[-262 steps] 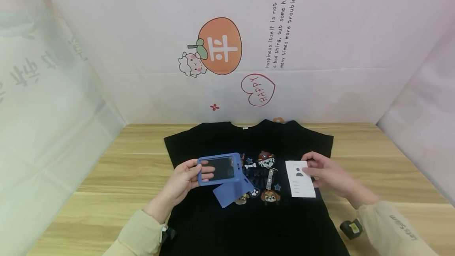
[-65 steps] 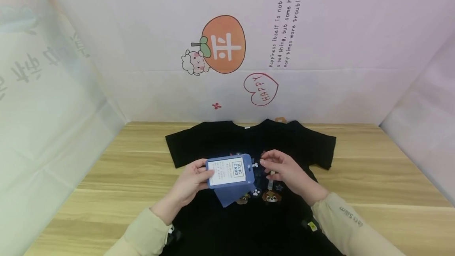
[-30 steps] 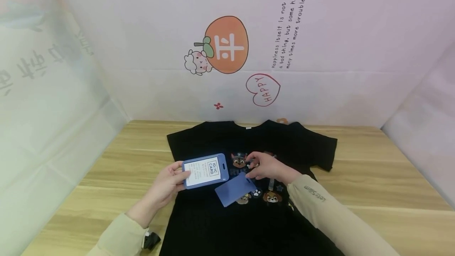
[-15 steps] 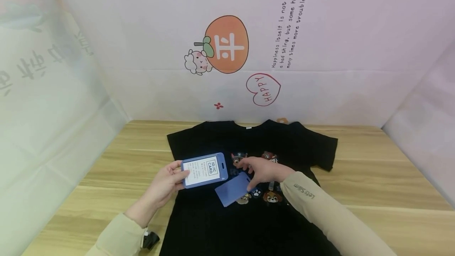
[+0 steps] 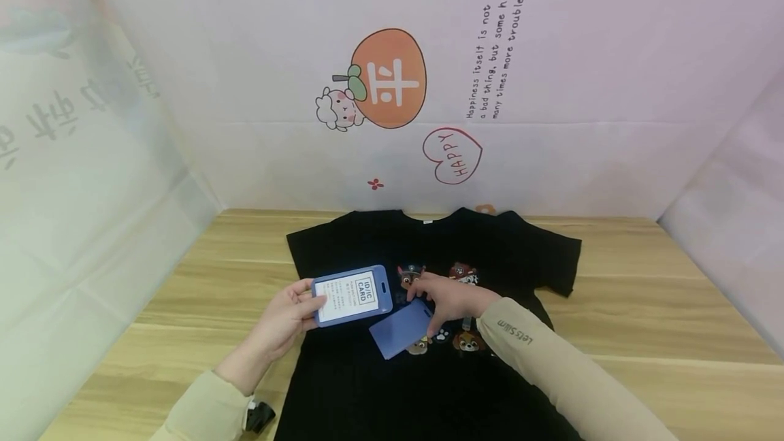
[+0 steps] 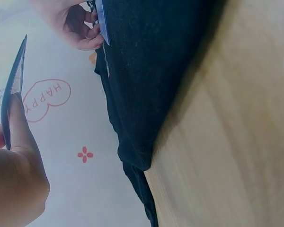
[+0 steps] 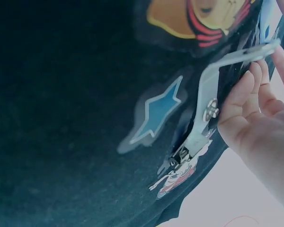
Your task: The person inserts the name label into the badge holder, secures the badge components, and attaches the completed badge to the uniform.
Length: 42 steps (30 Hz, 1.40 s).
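Observation:
My left hand (image 5: 284, 315) grips a blue badge holder (image 5: 385, 298) by its left end, thumb on the front. A white insert printed "ID/IC CARD" (image 5: 349, 293) shows in the holder's window, which is raised over the shirt. In the left wrist view the holder (image 6: 12, 90) appears edge-on. My right hand (image 5: 452, 297) holds a flat blue cover panel (image 5: 397, 332) at its slotted end, thumb on the near edge and fingers at the far edge. Just beside that hand, a clear strap clip (image 7: 206, 99) with a metal snap lies on the shirt.
A black T-shirt (image 5: 367, 393) with cartoon dog prints (image 5: 469, 341) is spread over the wooden table (image 5: 637, 278). Behind it rises a white printed cloth (image 5: 551, 169), with more cloth at both sides.
The white card once in my right hand is no longer visible, and the holder now shows the printed insert. My left hand moved left with the holder; my right hand came to the blue panel.

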{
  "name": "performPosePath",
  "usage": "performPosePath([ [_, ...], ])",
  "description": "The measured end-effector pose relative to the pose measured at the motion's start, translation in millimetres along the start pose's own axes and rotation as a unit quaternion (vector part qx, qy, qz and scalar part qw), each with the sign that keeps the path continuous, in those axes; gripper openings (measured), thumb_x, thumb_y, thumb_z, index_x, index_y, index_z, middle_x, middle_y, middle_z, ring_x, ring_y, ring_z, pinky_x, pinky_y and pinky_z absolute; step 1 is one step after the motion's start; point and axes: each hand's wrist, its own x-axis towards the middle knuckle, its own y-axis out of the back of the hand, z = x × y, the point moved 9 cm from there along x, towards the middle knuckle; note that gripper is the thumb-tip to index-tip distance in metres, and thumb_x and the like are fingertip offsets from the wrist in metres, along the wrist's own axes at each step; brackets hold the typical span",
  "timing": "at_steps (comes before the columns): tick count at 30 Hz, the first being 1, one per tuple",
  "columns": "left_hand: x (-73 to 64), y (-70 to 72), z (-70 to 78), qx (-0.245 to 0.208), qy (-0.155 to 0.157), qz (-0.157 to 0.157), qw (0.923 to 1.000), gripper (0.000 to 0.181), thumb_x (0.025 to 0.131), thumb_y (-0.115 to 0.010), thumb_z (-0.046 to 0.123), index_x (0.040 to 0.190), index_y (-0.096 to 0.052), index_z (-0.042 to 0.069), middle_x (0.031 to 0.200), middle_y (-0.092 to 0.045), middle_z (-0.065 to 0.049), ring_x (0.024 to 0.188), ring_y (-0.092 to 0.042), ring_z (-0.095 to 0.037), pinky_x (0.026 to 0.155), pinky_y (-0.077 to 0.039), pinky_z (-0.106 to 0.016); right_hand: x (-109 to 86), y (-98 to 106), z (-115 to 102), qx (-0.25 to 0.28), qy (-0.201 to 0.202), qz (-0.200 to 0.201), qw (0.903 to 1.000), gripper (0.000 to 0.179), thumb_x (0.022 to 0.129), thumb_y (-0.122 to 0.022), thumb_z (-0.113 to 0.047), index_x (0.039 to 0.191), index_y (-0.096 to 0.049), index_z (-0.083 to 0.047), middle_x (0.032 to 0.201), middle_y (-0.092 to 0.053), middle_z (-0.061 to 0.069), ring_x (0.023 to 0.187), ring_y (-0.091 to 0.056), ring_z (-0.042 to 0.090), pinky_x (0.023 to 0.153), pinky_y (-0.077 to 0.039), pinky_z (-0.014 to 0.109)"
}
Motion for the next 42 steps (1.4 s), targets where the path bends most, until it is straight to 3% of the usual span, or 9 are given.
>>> performPosePath([
  [12, 0.8, -1.3, -0.4, -0.005, -0.002, -0.001, 1.0, 0.035, 0.099, -0.044, 0.004, 0.13, -0.038, -0.011, 0.118, -0.064, -0.019, 0.092, -0.068, -0.013, 0.079, -0.056, -0.028, 3.0, 0, -9, -0.06, 0.013, -0.003, 0.9981, 0.057, 0.059, -0.087, -0.007, 0.106, -0.057, -0.019, 0.111, -0.052, 0.0, 0.108, -0.05, 0.02, 0.092, -0.049, 0.038],
  [18, 1.3, 0.4, -0.3, -0.007, 0.003, 0.008, 0.9999, 0.033, 0.098, -0.044, 0.003, 0.128, -0.039, -0.01, 0.116, -0.066, -0.018, 0.09, -0.068, -0.014, 0.078, -0.056, -0.028, 3.1, 0, -11, -0.06, 0.012, 0.0, 0.9982, 0.056, 0.058, -0.088, -0.006, 0.1, -0.053, -0.019, 0.112, -0.05, 0.001, 0.105, -0.05, 0.021, 0.087, -0.051, 0.037],
  [32, 2.3, 2.3, 3.0, -0.01, 0.003, 0.01, 0.9999, 0.034, 0.099, -0.044, 0.005, 0.129, -0.038, -0.009, 0.116, -0.066, -0.015, 0.091, -0.068, -0.012, 0.079, -0.056, -0.027, -0.2, -1, -5, 0.062, 0.015, 0.008, 0.9979, 0.062, 0.067, -0.079, 0.004, 0.116, -0.05, -0.019, 0.13, -0.053, 0.007, 0.113, -0.052, 0.027, 0.093, -0.049, 0.047],
  [42, 3.1, 0.2, 5.0, -0.018, -0.001, 0.01, 0.9998, 0.033, 0.099, -0.044, 0.004, 0.128, -0.038, -0.01, 0.11, -0.069, -0.011, 0.089, -0.068, -0.011, 0.077, -0.056, -0.027, -4.1, -1, 6, 0.173, -0.021, -0.012, 0.9846, 0.066, 0.071, -0.073, 0.007, 0.127, -0.05, -0.02, 0.125, -0.044, 0.012, 0.094, -0.055, 0.024, 0.077, -0.054, 0.035],
])
